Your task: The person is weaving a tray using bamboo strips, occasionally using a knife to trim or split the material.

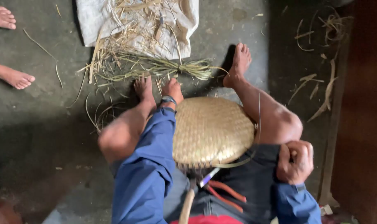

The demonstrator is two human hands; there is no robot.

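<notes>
From the head camera, looking straight down: a round woven basket (212,130) sits upside down between the person's bare knees, its domed bottom facing up at us, wedged there so the legs steady it. Being round, it has no real long axis; loose strip ends poke out of its rim toward the lap. The left hand (172,92) reaches past the basket's far edge, down by the left foot and a tied bundle of grass (155,66) whose length runs left to right across the floor (39,124); I cannot tell how its fingers stand. The right hand (295,161) is a closed fist at the right knee, and one thin strip (259,108) rises nearby (whether it is gripped, I can't say). A white sack (93,20) lies beyond, under straw.
</notes>
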